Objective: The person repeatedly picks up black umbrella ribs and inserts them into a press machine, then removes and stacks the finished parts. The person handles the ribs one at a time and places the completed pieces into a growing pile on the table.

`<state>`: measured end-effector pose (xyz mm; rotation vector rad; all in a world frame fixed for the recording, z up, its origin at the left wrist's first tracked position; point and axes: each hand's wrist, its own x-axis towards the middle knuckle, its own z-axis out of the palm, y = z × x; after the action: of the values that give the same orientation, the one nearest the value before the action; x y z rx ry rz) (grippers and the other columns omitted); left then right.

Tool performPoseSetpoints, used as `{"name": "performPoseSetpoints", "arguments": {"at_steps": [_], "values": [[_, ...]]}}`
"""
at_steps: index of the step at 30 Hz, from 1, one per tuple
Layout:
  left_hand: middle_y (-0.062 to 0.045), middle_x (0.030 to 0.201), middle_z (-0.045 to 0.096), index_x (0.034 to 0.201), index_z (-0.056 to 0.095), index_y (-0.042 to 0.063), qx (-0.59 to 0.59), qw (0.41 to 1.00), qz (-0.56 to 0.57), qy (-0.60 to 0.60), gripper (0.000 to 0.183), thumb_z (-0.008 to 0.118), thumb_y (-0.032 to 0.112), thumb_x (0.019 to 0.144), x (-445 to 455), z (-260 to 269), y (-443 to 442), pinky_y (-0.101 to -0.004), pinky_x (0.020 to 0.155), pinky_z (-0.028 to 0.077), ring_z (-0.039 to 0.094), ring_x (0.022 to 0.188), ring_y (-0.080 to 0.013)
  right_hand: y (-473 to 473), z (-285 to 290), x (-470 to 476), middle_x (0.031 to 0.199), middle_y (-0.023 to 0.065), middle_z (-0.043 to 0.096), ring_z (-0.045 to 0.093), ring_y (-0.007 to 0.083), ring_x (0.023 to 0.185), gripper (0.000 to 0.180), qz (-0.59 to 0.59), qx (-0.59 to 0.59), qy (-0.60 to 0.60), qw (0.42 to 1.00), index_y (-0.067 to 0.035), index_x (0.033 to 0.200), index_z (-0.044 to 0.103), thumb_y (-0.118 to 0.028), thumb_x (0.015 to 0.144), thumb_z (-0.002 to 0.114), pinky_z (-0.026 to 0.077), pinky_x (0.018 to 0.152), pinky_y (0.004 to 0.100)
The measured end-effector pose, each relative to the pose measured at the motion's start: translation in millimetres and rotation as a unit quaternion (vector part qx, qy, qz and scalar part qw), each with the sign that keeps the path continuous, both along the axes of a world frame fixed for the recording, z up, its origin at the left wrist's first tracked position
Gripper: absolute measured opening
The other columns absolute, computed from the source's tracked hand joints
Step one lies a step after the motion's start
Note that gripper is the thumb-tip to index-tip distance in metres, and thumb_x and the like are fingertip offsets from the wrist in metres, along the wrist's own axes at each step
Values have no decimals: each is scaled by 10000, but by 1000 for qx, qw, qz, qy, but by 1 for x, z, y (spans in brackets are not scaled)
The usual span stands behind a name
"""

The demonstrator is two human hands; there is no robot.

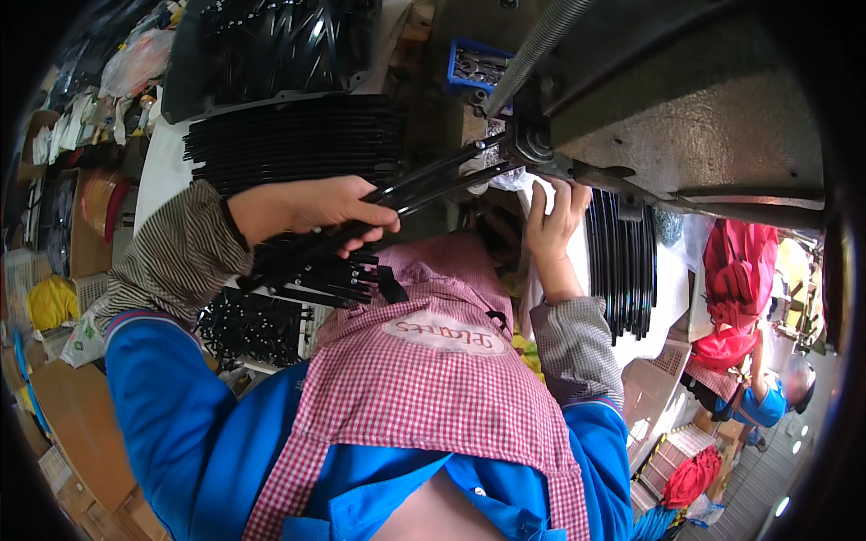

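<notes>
My left hand [369, 216] grips black metal tubes [440, 166], joined near their lower ends. Their upper ends reach the head of a press-like machine [534, 142]. Lower parts of the tubes extend past my wrist and look blurred. My right hand [558, 220] is raised just below the machine head, fingers apart, and I see nothing in it. Its fingertips lie close to the machine's lower edge, partly hidden there. A coil spring [534, 57] slants above the tubes.
Stacked black tubes [291, 138] lie left, below a black tray [270, 54] of metal parts. More tubes [619, 264] rest on the right-hand table [670, 304]. A blue bin [477, 64] holds small metal parts. Black pieces with rivets [254, 328] sit lower left. Another person [764, 399] is at far right.
</notes>
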<state>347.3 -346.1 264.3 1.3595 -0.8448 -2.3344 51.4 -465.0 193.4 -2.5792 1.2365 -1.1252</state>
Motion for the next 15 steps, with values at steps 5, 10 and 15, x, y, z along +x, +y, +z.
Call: {"name": "performPoseSetpoints", "arguments": {"at_steps": [5,10,15], "values": [[-7,644,537,948,545,-15,-24,998,24,-46,224,583,198,891,-13,5,7,-217,468,496,537,501,-84,-52,-71,15,870,222,611,595,405,764,228,15,158,201,967,-7,993,596,-157,820,598,474,661,473],[-31,661,573,930,571,-21,-54,998,19,-35,222,608,189,870,-13,8,4,-227,469,500,557,486,-98,-67,-84,25,981,219,605,591,397,863,224,1,93,172,981,-12,1018,583,-105,816,554,484,705,457],[-50,812,597,1059,516,0,-165,927,332,56,287,614,177,856,-41,-11,-9,-275,582,532,622,625,-145,-63,-84,27,1014,211,608,587,394,914,219,-11,21,88,996,-16,1026,592,-75,826,522,486,737,447]]}}
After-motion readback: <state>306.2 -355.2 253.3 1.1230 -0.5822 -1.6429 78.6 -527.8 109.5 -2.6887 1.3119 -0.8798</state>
